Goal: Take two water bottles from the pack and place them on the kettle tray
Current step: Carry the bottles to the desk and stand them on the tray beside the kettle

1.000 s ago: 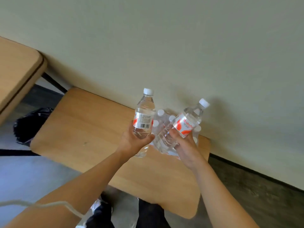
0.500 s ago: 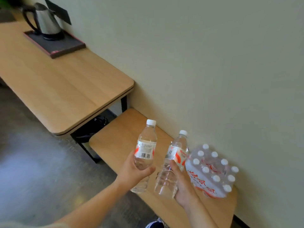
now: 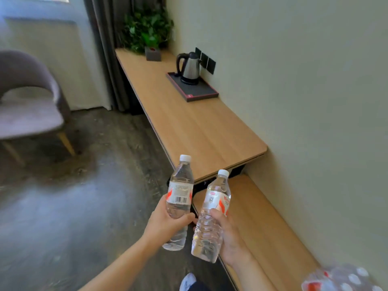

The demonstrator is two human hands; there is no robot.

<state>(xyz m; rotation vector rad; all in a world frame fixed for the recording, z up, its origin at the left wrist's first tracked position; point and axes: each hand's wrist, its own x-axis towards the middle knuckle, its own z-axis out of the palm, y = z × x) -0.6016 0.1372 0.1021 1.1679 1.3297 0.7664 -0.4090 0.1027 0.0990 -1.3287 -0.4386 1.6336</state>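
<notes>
My left hand point(image 3: 165, 223) grips a clear water bottle point(image 3: 180, 192) with a white cap and a red-and-white label, held upright. My right hand point(image 3: 227, 234) grips a second water bottle point(image 3: 212, 215) of the same kind, tilted slightly right. Both bottles hang in the air over the gap between the long desk and the low bench. The pack of bottles point(image 3: 340, 279) lies at the bottom right corner on the bench, partly cut off. Far ahead on the desk sits the dark kettle tray point(image 3: 204, 91) with a red rim, and a steel kettle point(image 3: 190, 68) stands on its far end.
The long wooden desk point(image 3: 199, 127) runs along the right wall. The low wooden bench point(image 3: 262, 223) lies beyond its near end. A potted plant point(image 3: 148, 32) stands at the desk's far end. A grey armchair point(image 3: 27, 97) is at the left on the dark floor.
The view has swung left and up from the pack toward the desk, bringing the kettle and tray ahead. Both hands still hold their bottles, now away from the pack.
</notes>
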